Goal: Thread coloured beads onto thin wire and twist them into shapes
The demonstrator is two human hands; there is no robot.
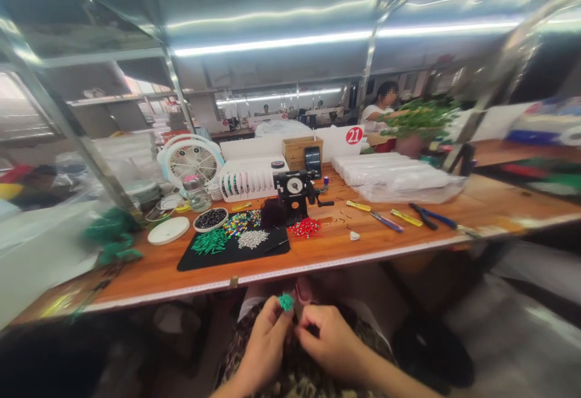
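Note:
Over my lap, in front of the table edge, my left hand (267,339) pinches a small bunched green cluster (285,302) that sticks up past the fingertips. Close beside it on the right, my right hand (330,336) is closed with thumb and forefinger pressed together. Whatever is between those fingers is too small to make out. On the table ahead lies a black mat (236,257) bearing green tube-shaped pieces (209,241), silvery beads (253,239) and multicoloured beads (236,225). Red pieces (305,227) are heaped at the mat's right edge.
A black hand-crank device (296,195) with a dial stands behind the mat. Nearby are a bowl of black beads (210,219), a white lid (168,230), a fan (191,162) and a spool rack (247,179). Pliers (436,216) and plastic-wrapped bundles (394,174) lie rightward. Another person (379,110) sits beyond.

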